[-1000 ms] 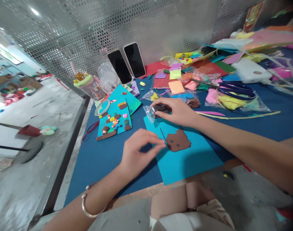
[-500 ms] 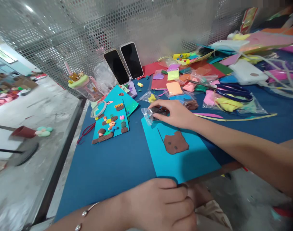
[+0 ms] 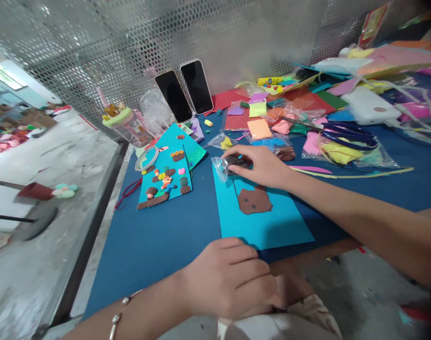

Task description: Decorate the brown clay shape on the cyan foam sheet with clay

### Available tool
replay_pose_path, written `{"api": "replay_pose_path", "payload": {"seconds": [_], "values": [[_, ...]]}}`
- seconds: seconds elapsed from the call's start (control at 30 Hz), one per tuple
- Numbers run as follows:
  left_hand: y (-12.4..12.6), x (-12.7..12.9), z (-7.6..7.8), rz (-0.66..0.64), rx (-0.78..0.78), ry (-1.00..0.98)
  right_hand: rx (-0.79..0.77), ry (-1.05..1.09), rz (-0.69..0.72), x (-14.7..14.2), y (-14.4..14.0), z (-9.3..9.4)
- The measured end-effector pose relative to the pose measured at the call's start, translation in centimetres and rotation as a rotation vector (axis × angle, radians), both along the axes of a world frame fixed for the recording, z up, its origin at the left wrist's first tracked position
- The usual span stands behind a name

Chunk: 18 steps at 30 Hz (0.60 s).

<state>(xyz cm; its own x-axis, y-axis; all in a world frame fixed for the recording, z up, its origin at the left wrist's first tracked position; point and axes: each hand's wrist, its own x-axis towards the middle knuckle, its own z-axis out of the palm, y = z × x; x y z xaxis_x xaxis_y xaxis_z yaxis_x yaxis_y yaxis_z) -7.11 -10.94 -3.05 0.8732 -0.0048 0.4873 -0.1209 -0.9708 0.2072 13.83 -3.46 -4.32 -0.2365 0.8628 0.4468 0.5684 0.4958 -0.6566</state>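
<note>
Head view: right hand [image 3: 263,165] pinching clear bag [image 3: 225,166] w/ dark clay at far edge of teal sheet [image 3: 272,225], apparently pinning it. Brown bear shape [image 3: 254,200] flat on sheet. Left hand [image 3: 233,278] curled shut at table [image 3: 159,236] edge nr lap; contents hidden.

I'm at a craft workshop: my blue-covered counter [image 3: 159,236] carries coloured foam sheets [image 3: 260,127], blue-handled scissors [image 3: 346,132], and a perforated metal screen [image 3: 130,42] across the frame's top.

Silver bangle [image 3: 116,315] on left wrist
</note>
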Motion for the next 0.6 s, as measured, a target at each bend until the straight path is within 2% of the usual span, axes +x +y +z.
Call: {"api": "replay_pose_path", "payload": {"seconds": [0.2, 0.37, 0.47, 0.6], "values": [[0.6, 0.0, 0.2, 0.069, -0.210, -0.042, -0.030, -0.016, -0.014, 0.1, 0.2, 0.0], [1.1, 0.3, 0.3, 0.313, -0.374, -0.100, -0.021, -0.028, -0.025, 0.2, 0.3, -0.2], [2.1, 0.5, 0.5, 0.447, -0.417, -0.129, -0.017, -0.040, -0.030, 0.3, 0.5, -0.4], [3.7, 0.7, 0.3, 0.517, -0.413, -0.070, -0.017, -0.047, -0.021, 0.4, 0.7, -0.5]]}}
